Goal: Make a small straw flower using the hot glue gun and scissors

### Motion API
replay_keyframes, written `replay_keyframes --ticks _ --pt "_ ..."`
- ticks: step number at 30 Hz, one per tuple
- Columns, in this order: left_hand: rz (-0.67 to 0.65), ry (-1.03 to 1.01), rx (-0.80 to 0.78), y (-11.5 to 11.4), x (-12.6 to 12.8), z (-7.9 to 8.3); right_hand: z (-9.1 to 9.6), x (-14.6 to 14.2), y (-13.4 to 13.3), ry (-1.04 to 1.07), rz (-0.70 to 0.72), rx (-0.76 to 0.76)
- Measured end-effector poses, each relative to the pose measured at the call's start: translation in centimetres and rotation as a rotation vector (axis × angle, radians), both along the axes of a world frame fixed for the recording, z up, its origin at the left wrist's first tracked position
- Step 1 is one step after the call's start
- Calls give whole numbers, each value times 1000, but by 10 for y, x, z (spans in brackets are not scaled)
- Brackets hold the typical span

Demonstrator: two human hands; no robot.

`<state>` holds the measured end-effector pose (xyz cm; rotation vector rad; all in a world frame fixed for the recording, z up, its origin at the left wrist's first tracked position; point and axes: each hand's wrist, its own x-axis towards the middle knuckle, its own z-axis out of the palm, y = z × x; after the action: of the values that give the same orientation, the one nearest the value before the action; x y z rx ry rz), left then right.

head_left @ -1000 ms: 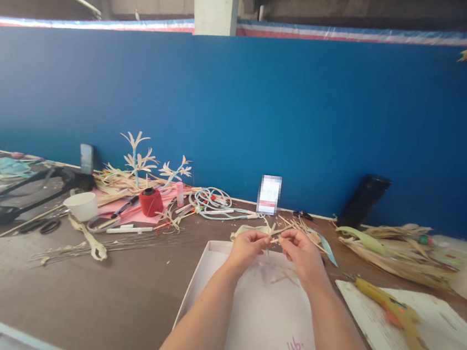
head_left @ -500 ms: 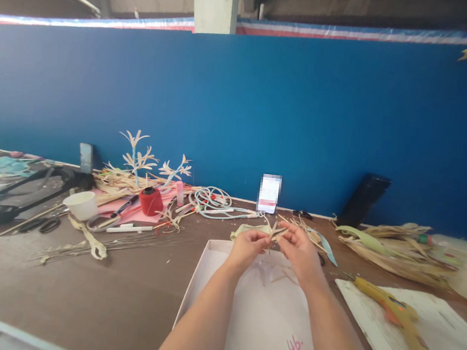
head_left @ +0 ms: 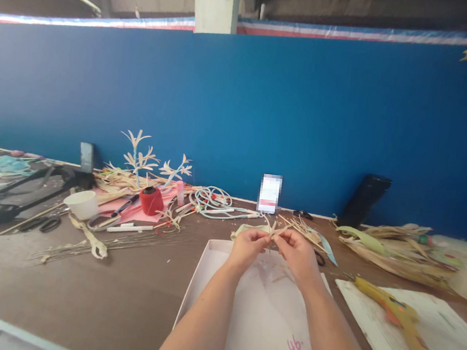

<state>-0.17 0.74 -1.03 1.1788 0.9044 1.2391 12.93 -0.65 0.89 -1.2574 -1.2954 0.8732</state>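
My left hand (head_left: 250,247) and my right hand (head_left: 294,252) meet above the far part of a shallow white box (head_left: 262,317). Between their fingertips is a small corn husk flower (head_left: 273,229) with narrow pale petals. The left thumb and fingers pinch it near its base. My right fingers are closed against its right side, on what looks like a petal. Some pale strips (head_left: 283,275) lie in the box below, partly hidden by the hands. Pink handwritten figures mark the box near its front.
A yellow hot glue gun (head_left: 404,318) lies on paper at the right, beside dried husks (head_left: 396,253). A lit phone (head_left: 269,194) leans against the blue partition. Leftward are finished husk flowers (head_left: 137,159), a red thread spool (head_left: 151,202), a white cup (head_left: 81,204), scissors (head_left: 40,225) and thin wires (head_left: 113,248).
My right hand's fingers have come down and drawn together onto the flower, where they were more spread and raised before. The left hand stays nearly in place.
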Motion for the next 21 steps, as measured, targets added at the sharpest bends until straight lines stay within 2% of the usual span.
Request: replay_keyframes --ticks 4,16,21 --pt "9 -1 3 0 0 1 2 1 -1 -66 -41 23" --pt "11 10 12 0 -1 0 2 2 -1 -40 -84 46" --pt "11 12 1 -1 0 2 1 3 -1 -23 -59 57"
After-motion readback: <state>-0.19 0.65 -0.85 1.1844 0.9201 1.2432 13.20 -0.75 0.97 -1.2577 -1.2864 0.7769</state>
